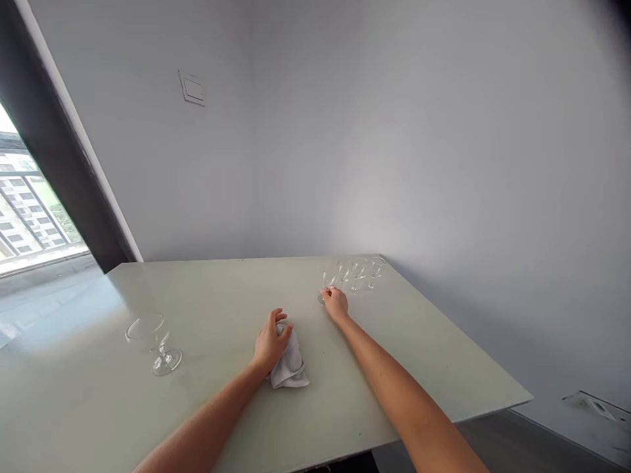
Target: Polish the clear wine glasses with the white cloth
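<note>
My left hand (272, 340) rests over a crumpled light grey cloth (290, 368) near the middle of the table, thumb and fingers curved around its upper part. Farther out to the right, my right hand (335, 302) pinches the stem of a small clear glass (322, 299), whose foot is on the tabletop. Several more clear stemmed glasses (359, 270) stand close together just beyond it, near the far right corner. A larger clear stemmed glass (166, 361) stands alone on the left.
The pale green table (221, 282) reaches back to grey walls, its right edge slanting toward me. A light switch (192, 89) is on the wall. At the left is a window with a railing; a wall outlet (599, 407) sits low at the right.
</note>
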The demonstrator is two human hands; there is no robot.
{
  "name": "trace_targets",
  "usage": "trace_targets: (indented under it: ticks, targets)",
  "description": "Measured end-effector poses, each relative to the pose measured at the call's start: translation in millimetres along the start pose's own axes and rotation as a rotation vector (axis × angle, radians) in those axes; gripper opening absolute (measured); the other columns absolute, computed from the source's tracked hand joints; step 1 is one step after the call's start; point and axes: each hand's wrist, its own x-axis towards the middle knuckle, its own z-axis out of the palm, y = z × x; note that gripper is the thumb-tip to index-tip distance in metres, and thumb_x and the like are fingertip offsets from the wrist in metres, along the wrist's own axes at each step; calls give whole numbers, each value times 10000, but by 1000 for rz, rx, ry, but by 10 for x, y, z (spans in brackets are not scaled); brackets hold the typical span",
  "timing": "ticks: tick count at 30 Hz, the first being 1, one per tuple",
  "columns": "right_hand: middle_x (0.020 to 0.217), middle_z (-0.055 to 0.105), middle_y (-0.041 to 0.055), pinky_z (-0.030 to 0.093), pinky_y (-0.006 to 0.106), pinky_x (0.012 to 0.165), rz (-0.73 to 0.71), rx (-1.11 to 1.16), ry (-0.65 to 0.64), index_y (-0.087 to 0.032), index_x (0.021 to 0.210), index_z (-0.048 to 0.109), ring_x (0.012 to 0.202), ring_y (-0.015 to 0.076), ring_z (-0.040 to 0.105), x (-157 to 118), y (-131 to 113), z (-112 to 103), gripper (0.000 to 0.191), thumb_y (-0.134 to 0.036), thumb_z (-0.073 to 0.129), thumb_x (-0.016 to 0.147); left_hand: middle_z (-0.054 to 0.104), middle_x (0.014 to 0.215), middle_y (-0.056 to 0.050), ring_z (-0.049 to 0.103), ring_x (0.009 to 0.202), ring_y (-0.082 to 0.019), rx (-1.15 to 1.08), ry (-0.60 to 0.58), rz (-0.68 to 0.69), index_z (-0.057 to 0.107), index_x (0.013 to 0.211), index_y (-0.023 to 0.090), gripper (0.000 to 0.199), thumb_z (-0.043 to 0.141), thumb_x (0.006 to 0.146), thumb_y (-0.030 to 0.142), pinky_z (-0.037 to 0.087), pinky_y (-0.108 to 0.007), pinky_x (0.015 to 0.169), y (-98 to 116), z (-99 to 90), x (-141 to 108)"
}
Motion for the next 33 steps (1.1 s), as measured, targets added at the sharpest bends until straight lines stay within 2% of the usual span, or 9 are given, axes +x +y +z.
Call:
trace_targets:
  ticks: [6,10,12,15,18,22,25,29,33]
  targets:
    - [711,604,32,349,234,546,75,62,17,-166,830,579,652,166,551,58,-22,-47,216,-348,528,726,571,1106,-35,520,1000,-174,-24,44,0,413,1121,246,350,466,789,347,370,-335,858,12,-25,-10]
    - [778,584,58,375,248,558,100,134,102,-154,930,511,660,169,544,-276,-97,-166,363,-473,428,777,578,1079,-37,525,979,-176,-75,56,11,421,1111,245,355,487,783,361,373,-351,862,-20,4,1]
    - [742,577,37,388,243,584,-10,186,71,-172,880,513,653,156,539,-563,-222,-196,333,-476,408,792,576,1071,-49,532,964,-175,-144,84,15,423,1111,234,351,463,799,390,384,-354,855,-30,18,9]
    - [682,561,2,392,240,595,-324,186,-126,-188,908,526,601,135,521,-999,-519,-188,297,-448,434,800,554,1082,-70,518,992,-169,-257,259,89,441,1074,208,303,403,835,390,382,-350,875,53,-34,-2]
    - [875,568,45,389,248,598,-489,-34,-216,-204,1102,474,714,152,541,-1281,-823,-136,424,-488,448,789,529,1076,-67,483,1031,-161,-294,510,284,464,1029,204,235,408,843,335,357,-345,908,295,-229,-69]
    - [940,538,86,374,252,571,-567,-320,-274,-186,942,548,844,204,525,-1363,-997,-37,369,-489,519,733,507,1033,-66,493,945,-148,-353,777,445,468,1018,203,212,439,829,296,382,-328,858,585,-639,-269]
    - [874,546,71,371,256,573,-511,-377,-326,-171,732,561,740,170,536,-1274,-930,-3,136,-301,523,738,474,1057,-58,487,858,-120,-392,1016,392,449,1021,211,259,507,787,306,398,-300,804,494,-951,-471]
    - [681,525,1,393,249,544,-260,82,-482,-171,632,532,540,98,484,-1034,-769,-65,86,-198,520,713,449,1099,-49,487,864,-130,-355,1188,4,400,1110,254,450,587,717,369,415,-287,733,43,-1282,-668]
    - [568,494,-44,482,287,569,187,936,-626,-182,696,530,497,95,470,-867,-685,-113,169,-260,658,616,376,1270,-83,416,1109,-223,-270,959,-286,276,1260,301,761,667,617,415,390,-349,824,-341,-1469,-617]
